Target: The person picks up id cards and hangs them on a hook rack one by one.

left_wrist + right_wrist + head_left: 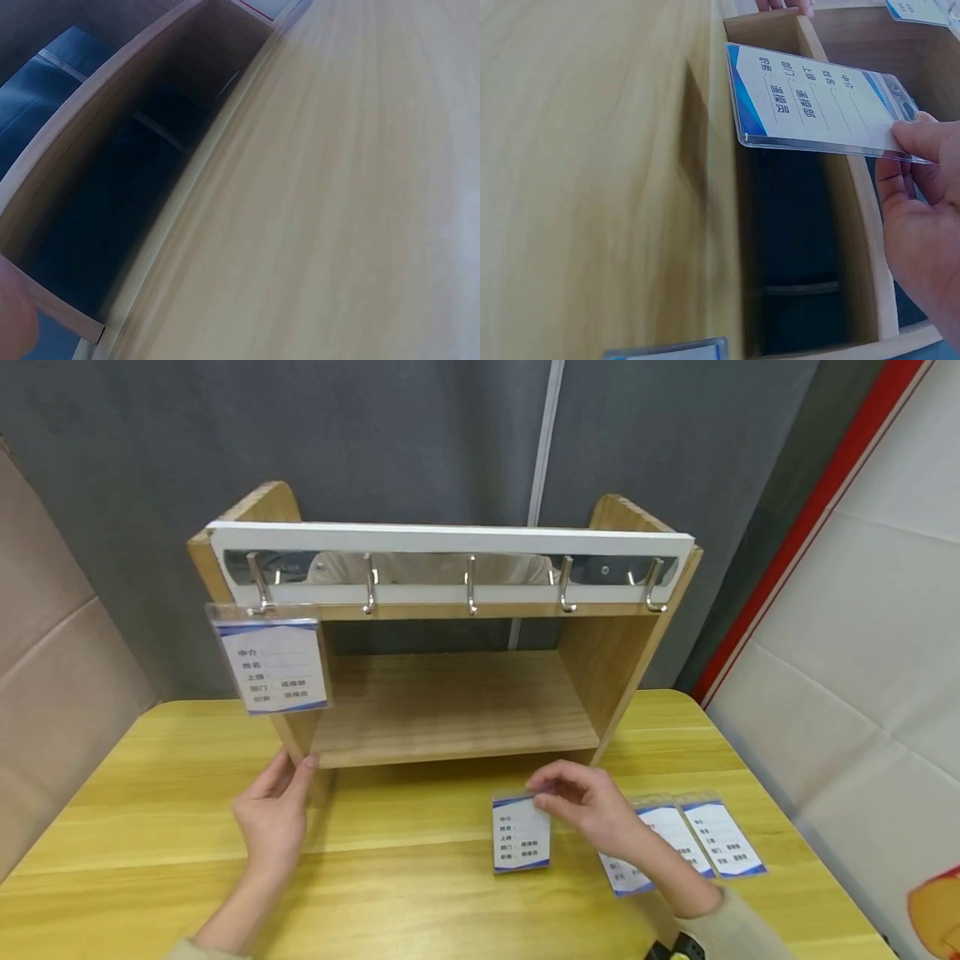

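Note:
My right hand (588, 806) pinches the top corner of a badge in a clear plastic holder (521, 839), printed white and blue. In the right wrist view this badge (802, 97) is held above the table, with my thumb on its top end. My left hand (272, 822) grips the lower left side of a wooden shelf (457, 702); only part of that hand (13, 319) enters the left wrist view. Another badge (277, 668) hangs from the leftmost hook (258, 581) on the shelf's front.
A white rail (420, 537) with several metal hooks spans the shelf's top front. More badges (724, 839) lie on the wooden table (390, 893) at right, partly behind my right forearm. A grey curtain (420, 443) hangs behind; a white panel (862, 677) stands at right.

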{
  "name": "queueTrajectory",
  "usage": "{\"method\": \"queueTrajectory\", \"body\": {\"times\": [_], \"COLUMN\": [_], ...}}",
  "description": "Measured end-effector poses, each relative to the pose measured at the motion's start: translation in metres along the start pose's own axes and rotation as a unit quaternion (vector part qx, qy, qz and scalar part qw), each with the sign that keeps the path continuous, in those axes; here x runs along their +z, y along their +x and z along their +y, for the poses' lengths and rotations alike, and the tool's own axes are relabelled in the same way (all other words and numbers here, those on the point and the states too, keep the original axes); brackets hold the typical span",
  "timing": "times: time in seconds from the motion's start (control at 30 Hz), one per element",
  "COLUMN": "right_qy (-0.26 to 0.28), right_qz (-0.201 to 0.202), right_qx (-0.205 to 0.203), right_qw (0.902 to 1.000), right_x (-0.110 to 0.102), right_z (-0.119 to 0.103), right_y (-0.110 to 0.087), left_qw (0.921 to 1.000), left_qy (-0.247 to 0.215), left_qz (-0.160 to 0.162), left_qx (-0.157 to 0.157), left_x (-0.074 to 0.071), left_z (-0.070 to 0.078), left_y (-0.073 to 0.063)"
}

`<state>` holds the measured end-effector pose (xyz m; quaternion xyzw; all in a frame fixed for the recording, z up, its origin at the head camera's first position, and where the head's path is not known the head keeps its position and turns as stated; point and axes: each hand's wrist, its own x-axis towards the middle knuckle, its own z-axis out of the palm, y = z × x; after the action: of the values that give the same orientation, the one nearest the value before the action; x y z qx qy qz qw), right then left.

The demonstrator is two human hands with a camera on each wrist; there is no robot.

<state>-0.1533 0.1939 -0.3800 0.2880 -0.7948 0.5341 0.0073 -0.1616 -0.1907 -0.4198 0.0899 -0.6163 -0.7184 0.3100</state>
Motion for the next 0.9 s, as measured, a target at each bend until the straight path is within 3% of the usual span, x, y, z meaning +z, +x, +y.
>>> {"method": "queueTrajectory", "body": {"times": [0.3,0.9], "right_qy": [-0.008,0.023], "right_qz": [0.034,0.064], "right_qx": [-0.070,-0.130], "right_qw": [0.9969,0.9892], "right_x": [-0.005,0.009], "right_z": [-0.013,-0.031], "right_y": [0.013,0.036], "left_qw": [0.9999,0.9998], "left_qy": [0.007,0.015], "left_qz": [-0.005,-0.004], "left_qx": [-0.010,-0.011], "left_x": [0.000,-0.001], "left_z": [0.002,0.003], "left_y": [0.000,-0.001]}}
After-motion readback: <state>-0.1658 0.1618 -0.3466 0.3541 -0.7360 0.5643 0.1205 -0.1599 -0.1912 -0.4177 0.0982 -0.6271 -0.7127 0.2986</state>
